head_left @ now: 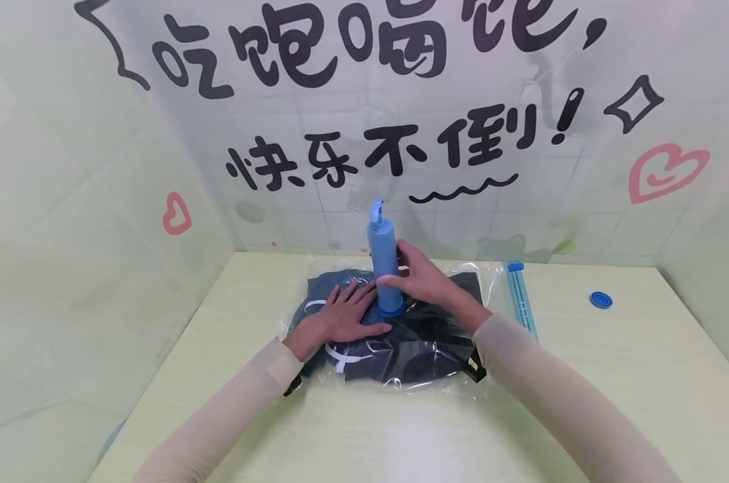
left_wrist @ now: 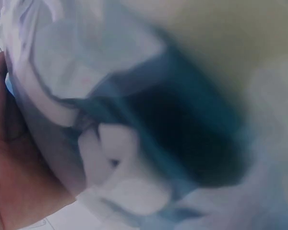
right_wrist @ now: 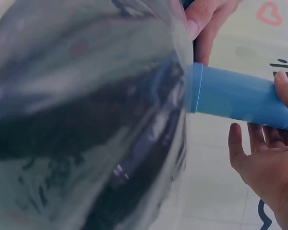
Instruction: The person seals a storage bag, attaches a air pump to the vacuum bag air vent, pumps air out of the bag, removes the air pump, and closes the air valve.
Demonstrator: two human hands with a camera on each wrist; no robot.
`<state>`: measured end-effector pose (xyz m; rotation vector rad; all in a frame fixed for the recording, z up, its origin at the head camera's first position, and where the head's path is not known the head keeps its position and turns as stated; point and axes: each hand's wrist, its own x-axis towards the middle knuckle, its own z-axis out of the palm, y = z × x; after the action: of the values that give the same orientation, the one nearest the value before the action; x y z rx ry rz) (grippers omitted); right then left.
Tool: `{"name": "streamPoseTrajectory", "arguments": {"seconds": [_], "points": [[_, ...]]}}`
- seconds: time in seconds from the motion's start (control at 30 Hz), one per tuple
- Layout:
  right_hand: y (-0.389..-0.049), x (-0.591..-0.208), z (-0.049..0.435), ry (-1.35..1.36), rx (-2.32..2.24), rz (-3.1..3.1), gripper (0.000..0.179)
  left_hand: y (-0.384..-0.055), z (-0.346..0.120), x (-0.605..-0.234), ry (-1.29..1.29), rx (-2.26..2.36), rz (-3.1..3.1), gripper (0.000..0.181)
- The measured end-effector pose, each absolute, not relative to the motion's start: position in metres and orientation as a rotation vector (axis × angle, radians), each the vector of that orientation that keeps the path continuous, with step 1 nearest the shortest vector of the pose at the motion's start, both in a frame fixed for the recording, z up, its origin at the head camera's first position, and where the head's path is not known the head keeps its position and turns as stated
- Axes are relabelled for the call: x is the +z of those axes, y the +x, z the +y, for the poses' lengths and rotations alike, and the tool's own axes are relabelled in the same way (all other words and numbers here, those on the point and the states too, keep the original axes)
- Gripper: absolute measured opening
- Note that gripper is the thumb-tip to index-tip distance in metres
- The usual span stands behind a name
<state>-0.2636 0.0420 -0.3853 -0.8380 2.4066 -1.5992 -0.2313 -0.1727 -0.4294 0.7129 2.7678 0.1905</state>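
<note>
A blue hand pump [head_left: 383, 245] stands upright on a clear plastic storage bag [head_left: 400, 369] packed with dark clothes. My right hand [head_left: 423, 275] holds the pump's body, thumb on the near side. Seen by the right wrist camera, that hand's [right_wrist: 273, 177] fingers lie along the blue pump [right_wrist: 235, 91], whose base meets the bag [right_wrist: 86, 124]. To the pump's left, my left hand [head_left: 347, 316] rests on the bag with its fingers spread. Only part of the left hand [left_wrist: 19, 182] shows in the left wrist view, beside blurred dark cloth and a white strap [left_wrist: 129, 187].
Along the bag's right edge runs a blue strip [head_left: 523, 298] with a blue slider at its top. Farther right, a round blue cap [head_left: 601, 300] lies on the pale wooden table [head_left: 636, 376]. A wall sheet with black lettering [head_left: 394, 147] rises behind the table.
</note>
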Motion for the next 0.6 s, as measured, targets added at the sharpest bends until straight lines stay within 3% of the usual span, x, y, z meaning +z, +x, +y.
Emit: {"name": "streamPoseTrajectory", "arguments": {"seconds": [0.23,0.4,0.5,0.6], "points": [[-0.265,-0.390,0.050,-0.967,-1.606,2.331,0.063,-0.241,-0.178,-0.422,0.755,0.382,2.723,0.099],[-0.261,-0.390,0.056,-1.014,-1.428,2.418,0.062,-0.248,-0.175,-0.396,0.728,1.022,2.621,0.107],[-0.261,-0.384,0.059,-1.054,-1.317,2.492,0.057,-0.253,-0.165,-0.373,0.635,1.536,2.446,0.102],[-0.264,-0.373,0.064,-1.146,-1.213,2.548,0.052,-0.260,-0.148,-0.355,0.596,1.839,2.358,0.087]]}}
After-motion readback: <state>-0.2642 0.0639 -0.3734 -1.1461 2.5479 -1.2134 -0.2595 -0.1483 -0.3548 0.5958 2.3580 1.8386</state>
